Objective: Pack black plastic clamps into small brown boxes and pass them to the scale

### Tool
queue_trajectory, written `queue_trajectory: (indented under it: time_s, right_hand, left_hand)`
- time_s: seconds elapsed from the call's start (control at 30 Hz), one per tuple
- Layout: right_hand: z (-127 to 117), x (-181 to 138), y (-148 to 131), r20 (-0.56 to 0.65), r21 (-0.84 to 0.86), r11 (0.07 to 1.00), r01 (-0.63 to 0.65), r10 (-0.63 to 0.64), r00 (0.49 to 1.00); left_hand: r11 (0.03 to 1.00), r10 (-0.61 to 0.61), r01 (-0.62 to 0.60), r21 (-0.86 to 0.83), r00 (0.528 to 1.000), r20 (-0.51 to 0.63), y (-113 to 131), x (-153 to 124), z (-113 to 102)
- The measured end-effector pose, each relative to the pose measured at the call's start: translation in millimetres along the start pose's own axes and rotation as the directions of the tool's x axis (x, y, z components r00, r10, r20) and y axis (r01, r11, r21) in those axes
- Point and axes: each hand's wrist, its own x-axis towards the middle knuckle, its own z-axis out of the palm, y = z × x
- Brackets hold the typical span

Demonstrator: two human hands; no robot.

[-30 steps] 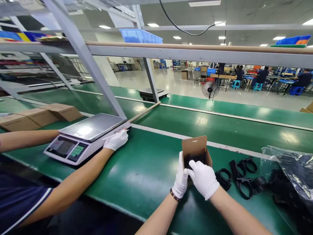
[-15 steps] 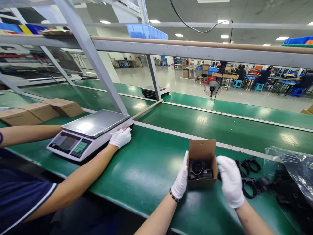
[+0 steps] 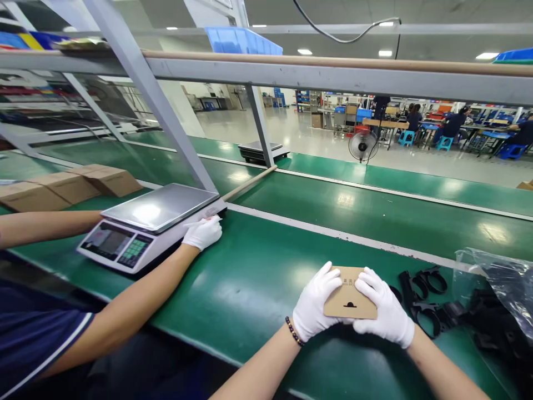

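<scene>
A small brown cardboard box [image 3: 350, 294] is between my two white-gloved hands, above the green work surface. Its flap is folded over the opening, showing a dark slot and some print, so the inside is hidden. My left hand [image 3: 316, 303] grips the left side, fingers curled over the upper edge. On the right side my right hand [image 3: 385, 308] holds it the same way. Just beyond my right hand lie several black ring-shaped clamps [image 3: 427, 300].
A clear plastic bag [image 3: 495, 272] with black parts lies at the right. On the left, a co-worker's gloved hand [image 3: 202, 233] touches a weighing scale [image 3: 160, 208]. Cardboard boxes [image 3: 69, 186] stand behind it. A metal frame post [image 3: 154, 94] rises past the scale.
The box's raised flap has come down over the opening, covering the black parts inside. My right hand has moved left onto the box. The co-worker's hand stays at the scale.
</scene>
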Motion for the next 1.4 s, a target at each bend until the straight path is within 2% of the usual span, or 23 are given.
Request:
queue_trajectory:
  time_s: [0.07, 0.13, 0.2, 0.27, 0.43, 0.53, 0.63, 0.73, 0.8, 0.83, 0.9, 0.97, 1.07, 1.13, 1.2, 1.33, 1.4]
  right_hand:
    - [-15, 0, 1, 0.175, -0.101, 0.994, 0.039, -0.021, 0.984]
    - [-26, 2, 1, 0.315, -0.183, 0.983, 0.031, 0.029, 0.949]
    - [-31, 5, 3, 0.375, -0.222, 0.975, 0.022, 0.064, 0.925]
    - [-32, 9, 6, 0.359, -0.214, 0.977, 0.026, 0.054, 0.932]
    - [-26, 11, 11, 0.254, -0.154, 0.988, 0.031, 0.009, 0.967]
    - [-25, 10, 5, 0.256, -0.205, 0.978, 0.05, 0.004, 0.967]
    - [-27, 12, -6, 0.31, -0.276, 0.956, 0.1, -0.01, 0.951]
    - [-30, 17, -18, 0.372, -0.326, 0.931, 0.165, -0.034, 0.928]
    - [-30, 18, -27, 0.395, -0.305, 0.93, 0.204, -0.071, 0.916]
    - [-30, 17, -31, 0.393, -0.279, 0.935, 0.219, -0.097, 0.914]
    - [-25, 12, -39, 0.354, -0.227, 0.941, 0.253, -0.162, 0.921]
    - [-15, 4, -45, 0.252, -0.223, 0.934, 0.28, -0.222, 0.942]
    - [6, -5, -48, 0.024, -0.319, 0.923, 0.217, -0.221, 0.975]
    - [18, -5, -49, -0.1, -0.343, 0.933, 0.106, -0.149, 0.984]
    - [23, -2, -50, -0.17, -0.294, 0.955, 0.031, -0.084, 0.982]
    - [19, 4, -52, -0.163, -0.181, 0.98, 0.083, -0.113, 0.98]
    - [17, 4, -53, -0.149, -0.16, 0.985, 0.067, -0.091, 0.985]
  left_hand:
    - [0.986, 0.103, -0.117, 0.115, 0.988, 0.118, 4, 2, -7]
    - [0.968, 0.113, -0.154, 0.199, 0.972, 0.204, 8, 4, -14]
    - [0.96, 0.096, -0.159, 0.229, 0.96, 0.264, 10, 7, -18]
    - [0.962, 0.101, -0.166, 0.216, 0.953, 0.285, 10, 10, -20]
    - [0.973, 0.161, -0.184, 0.14, 0.973, 0.165, 4, 13, -20]
    - [0.978, 0.156, -0.178, 0.113, 0.971, 0.179, 3, 10, -21]
    - [0.992, 0.042, -0.064, 0.109, 0.981, 0.187, 5, 0, -17]
    - [0.989, -0.141, 0.134, 0.057, 0.983, 0.121, 8, -14, -3]
    - [0.949, -0.302, 0.306, -0.068, 0.951, 0.064, 11, -21, 9]
    - [0.908, -0.388, 0.389, -0.153, 0.921, 0.04, 13, -23, 14]
    - [0.791, -0.535, 0.51, -0.337, 0.845, 0.023, 18, -23, 20]
    - [0.676, -0.606, 0.55, -0.491, 0.794, 0.055, 23, -20, 23]
    - [0.591, -0.614, 0.545, -0.594, 0.782, 0.106, 28, -13, 21]
    - [0.596, -0.603, 0.533, -0.601, 0.791, 0.104, 26, -11, 21]
    - [0.622, -0.588, 0.517, -0.588, 0.804, 0.085, 21, -12, 22]
    - [0.707, -0.542, 0.481, -0.519, 0.839, 0.038, 9, -17, 27]
    - [0.757, -0.511, 0.463, -0.46, 0.859, 0.024, 6, -18, 29]
